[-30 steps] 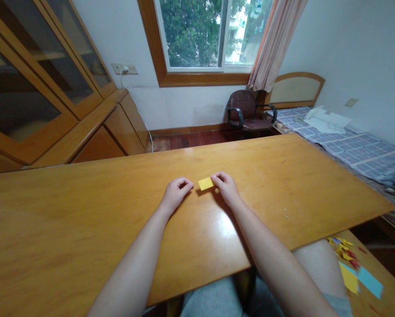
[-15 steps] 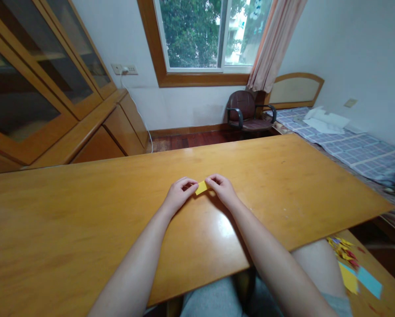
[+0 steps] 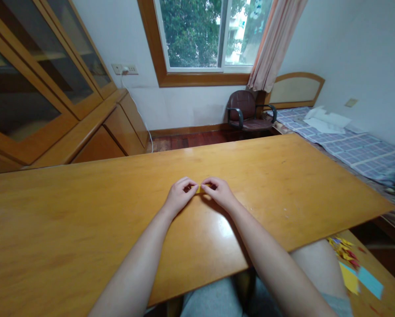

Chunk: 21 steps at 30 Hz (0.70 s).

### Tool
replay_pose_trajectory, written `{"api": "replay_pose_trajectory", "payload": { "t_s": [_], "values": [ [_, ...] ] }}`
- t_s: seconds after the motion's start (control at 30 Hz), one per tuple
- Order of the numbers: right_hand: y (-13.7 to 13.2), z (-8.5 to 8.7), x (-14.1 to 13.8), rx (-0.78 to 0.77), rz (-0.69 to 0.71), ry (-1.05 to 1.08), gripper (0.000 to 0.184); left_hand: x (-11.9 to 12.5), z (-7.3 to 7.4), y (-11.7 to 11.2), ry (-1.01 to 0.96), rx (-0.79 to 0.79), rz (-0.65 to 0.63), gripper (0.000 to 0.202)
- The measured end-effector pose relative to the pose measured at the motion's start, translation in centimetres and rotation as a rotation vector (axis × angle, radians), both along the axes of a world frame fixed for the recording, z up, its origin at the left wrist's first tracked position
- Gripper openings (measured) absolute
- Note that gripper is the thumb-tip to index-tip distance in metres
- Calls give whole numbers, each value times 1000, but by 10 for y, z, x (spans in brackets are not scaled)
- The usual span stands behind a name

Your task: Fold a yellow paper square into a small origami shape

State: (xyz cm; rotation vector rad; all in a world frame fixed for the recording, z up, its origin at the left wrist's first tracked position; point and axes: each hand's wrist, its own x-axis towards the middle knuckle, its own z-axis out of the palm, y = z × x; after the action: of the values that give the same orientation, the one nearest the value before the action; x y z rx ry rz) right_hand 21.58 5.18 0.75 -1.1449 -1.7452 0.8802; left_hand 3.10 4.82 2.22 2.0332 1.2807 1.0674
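A small piece of yellow paper is pinched between my two hands, just above the wooden table. My left hand is closed, thumb and fingertips on the paper's left end. From the other side, my right hand grips it with thumb and index finger, the fingertips of both hands nearly meeting. Most of the paper is hidden behind the fingers; only a narrow yellow strip shows between them and a bit beyond the right thumb. Whether it is folded I cannot tell.
At the lower right, a lower wooden surface holds a heap of small yellow and red folded pieces, a yellow sheet and a light blue sheet. Past the table stand a brown armchair, a bed and a glass-door cabinet.
My right hand has shifted left along the yellow paper, closer to my left hand, covering more of it. My left hand has stayed nearly in place.
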Motion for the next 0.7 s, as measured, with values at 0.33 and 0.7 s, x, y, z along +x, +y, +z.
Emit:
{"api": "replay_pose_trajectory", "payload": {
  "t_s": [0.33,0.7],
  "values": [
    [-2,5,-1,48,-78,-43,11,-3,-2,1,43,42,21,16],
    [6,1,10,28,-284,91,17,-9,-2,5,-18,13,92,17]
  ]
}}
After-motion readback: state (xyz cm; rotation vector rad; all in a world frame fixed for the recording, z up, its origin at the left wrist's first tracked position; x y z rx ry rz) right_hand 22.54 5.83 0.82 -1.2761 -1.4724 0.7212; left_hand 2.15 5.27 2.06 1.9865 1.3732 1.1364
